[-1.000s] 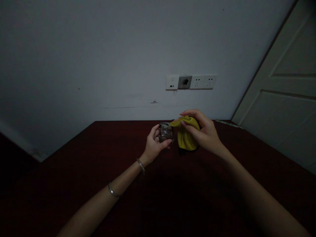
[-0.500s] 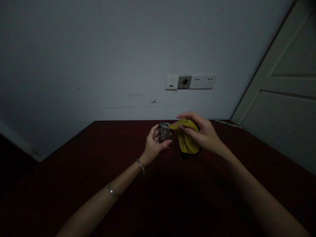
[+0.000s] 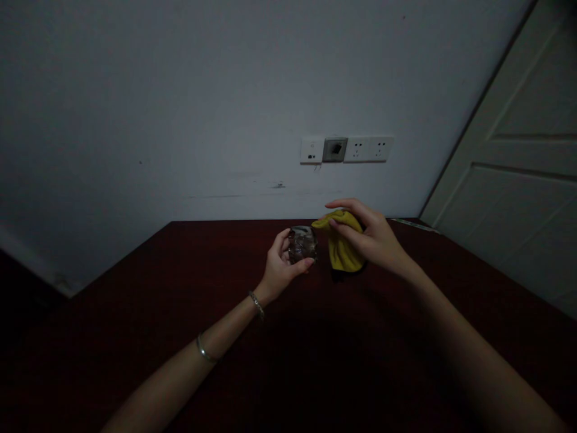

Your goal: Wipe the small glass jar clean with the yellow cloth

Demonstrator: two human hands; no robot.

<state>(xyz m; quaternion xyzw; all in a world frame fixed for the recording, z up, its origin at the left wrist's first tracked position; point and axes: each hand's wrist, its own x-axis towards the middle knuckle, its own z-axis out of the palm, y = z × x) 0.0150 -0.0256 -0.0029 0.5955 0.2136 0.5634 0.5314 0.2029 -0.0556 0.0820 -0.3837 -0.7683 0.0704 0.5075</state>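
Observation:
Near the middle of the view, my left hand [image 3: 282,263] is closed round a small clear glass [image 3: 303,245] with a patterned wall. The fingers wrap its left side and the thumb presses along its lower front. To the right, my right hand [image 3: 367,231] pinches a yellow cloth [image 3: 345,249] between thumb and fingers, the index finger stretched out above it. The cloth's lower part hangs down and shows a dark edge. A folded tip of the cloth points at the glass's upper right rim, with a narrow gap between them.
Both hands are over a dark red tabletop [image 3: 202,264] that meets a pale wall [image 3: 202,108]. Several socket plates [image 3: 358,149] are set in the wall. A white panelled door [image 3: 523,174] stands at the right. The light is dim.
My right hand has lifted slightly with the cloth, whose tip has come away from the glass's rim. The left hand and glass have stayed nearly in place.

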